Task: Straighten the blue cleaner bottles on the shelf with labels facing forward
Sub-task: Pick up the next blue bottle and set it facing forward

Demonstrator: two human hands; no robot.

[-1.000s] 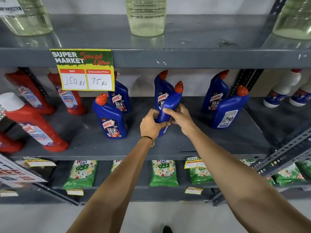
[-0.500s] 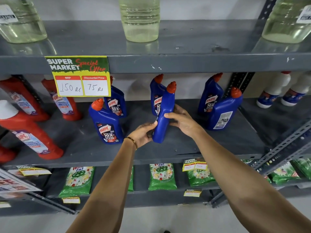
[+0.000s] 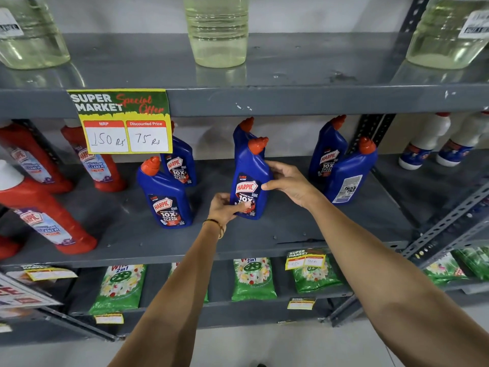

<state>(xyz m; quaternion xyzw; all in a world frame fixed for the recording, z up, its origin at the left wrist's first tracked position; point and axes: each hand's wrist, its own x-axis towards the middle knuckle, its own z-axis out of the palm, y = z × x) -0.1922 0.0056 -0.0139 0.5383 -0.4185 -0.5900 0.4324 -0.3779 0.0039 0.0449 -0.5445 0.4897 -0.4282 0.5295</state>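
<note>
Several blue cleaner bottles with orange caps stand on the grey middle shelf. The centre front bottle stands upright with its label facing me. My left hand grips its lower left side, thumb across the label. My right hand holds its right side. Another blue bottle stands right behind it, mostly hidden. To the left, two blue bottles show their front labels. At the right, the rear bottle shows its front label, while the front one shows its back label.
Red cleaner bottles fill the shelf's left end and white bottles the far right. A price sign hangs from the upper shelf edge, where clear jugs stand. Green packets lie on the lower shelf.
The centre bottle has been turned from edge-on to label facing me and now stands on the shelf. My left hand slid to its lower left; the right hand stays on its side.
</note>
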